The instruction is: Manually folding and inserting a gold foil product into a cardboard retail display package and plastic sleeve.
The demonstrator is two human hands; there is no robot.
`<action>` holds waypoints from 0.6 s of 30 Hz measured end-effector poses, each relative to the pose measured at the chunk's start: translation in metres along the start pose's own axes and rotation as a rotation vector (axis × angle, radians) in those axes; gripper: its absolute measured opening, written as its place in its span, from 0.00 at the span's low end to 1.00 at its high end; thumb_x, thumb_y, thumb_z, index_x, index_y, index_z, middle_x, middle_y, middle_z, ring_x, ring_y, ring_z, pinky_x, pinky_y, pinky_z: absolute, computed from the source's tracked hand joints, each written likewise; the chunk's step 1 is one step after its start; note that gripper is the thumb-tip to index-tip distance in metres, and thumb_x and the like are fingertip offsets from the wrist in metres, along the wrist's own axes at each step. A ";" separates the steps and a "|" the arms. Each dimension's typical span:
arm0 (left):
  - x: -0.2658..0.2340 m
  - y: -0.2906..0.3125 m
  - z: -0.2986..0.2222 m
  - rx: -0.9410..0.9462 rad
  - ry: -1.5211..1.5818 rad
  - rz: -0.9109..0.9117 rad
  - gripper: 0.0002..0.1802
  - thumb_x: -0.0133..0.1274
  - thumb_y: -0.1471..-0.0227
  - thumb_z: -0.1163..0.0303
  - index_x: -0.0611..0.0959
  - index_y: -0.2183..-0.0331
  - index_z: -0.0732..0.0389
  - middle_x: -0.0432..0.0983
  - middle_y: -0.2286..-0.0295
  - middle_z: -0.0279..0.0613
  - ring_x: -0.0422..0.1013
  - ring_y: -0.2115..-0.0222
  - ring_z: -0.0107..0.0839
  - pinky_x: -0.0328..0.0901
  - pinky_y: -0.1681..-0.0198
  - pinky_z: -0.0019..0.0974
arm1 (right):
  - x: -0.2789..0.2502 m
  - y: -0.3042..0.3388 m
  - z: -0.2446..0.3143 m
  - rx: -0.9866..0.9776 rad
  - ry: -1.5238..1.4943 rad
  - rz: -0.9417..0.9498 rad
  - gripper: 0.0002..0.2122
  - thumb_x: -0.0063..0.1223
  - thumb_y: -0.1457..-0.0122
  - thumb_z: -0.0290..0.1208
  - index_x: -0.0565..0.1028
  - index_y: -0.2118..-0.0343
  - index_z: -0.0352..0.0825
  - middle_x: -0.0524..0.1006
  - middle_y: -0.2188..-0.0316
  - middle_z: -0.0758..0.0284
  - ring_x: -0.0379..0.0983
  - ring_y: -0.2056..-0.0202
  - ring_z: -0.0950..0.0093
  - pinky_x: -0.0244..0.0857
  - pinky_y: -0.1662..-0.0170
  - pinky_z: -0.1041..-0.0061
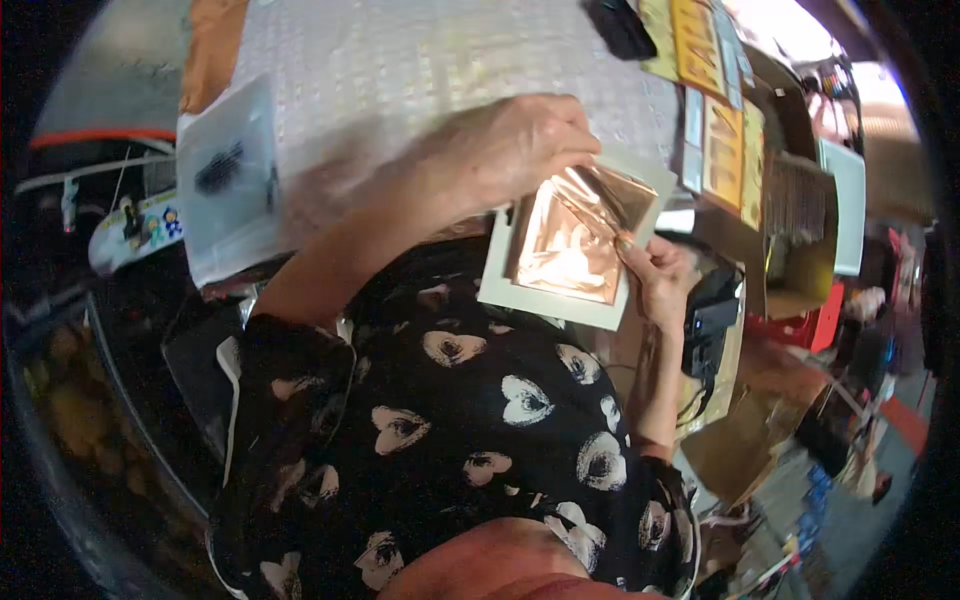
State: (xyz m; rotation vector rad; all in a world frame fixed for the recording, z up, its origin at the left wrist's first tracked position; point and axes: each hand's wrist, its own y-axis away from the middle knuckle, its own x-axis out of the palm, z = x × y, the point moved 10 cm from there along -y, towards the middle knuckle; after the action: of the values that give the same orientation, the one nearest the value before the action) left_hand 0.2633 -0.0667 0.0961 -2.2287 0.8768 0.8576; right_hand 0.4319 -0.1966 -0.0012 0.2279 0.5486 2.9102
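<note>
A pale cream card [497,277] with a small slot near its left edge is held tilted at the table's near edge, in front of my body. On it lies a shiny, creased, copper-coloured foil sheet [565,245]. My left hand [530,140] reaches over the card's far edge, its fingers closed in a pinch at the foil's upper end; the fingertips are partly hidden. At the right edge, my right hand [660,275] grips the card, the thumb pressing on the foil and the other fingers mostly behind.
A pale, quilted-looking cover lies on the table [400,70]. To the left is a clear plastic bag [225,185] with something black inside. Yellow printed cards [722,150] and a cardboard box [800,215] stand right; a black device [708,320] sits beside my right wrist.
</note>
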 end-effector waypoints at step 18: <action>-0.247 0.373 0.102 -0.704 -0.327 -0.614 0.15 0.71 0.57 0.63 0.86 0.67 0.60 0.79 0.73 0.40 0.77 0.72 0.37 0.70 0.67 0.38 | 0.038 0.001 0.036 -0.231 0.000 0.238 0.03 0.58 0.37 0.19 0.82 0.67 0.27 0.81 0.70 0.69 0.73 0.70 0.84 0.64 0.63 0.84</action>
State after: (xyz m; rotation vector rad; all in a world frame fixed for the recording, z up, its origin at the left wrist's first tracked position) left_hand -0.1907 -0.1333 0.1094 -2.5754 -0.3266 1.2820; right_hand 0.4016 -0.1778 0.0365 0.2783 0.1924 3.1684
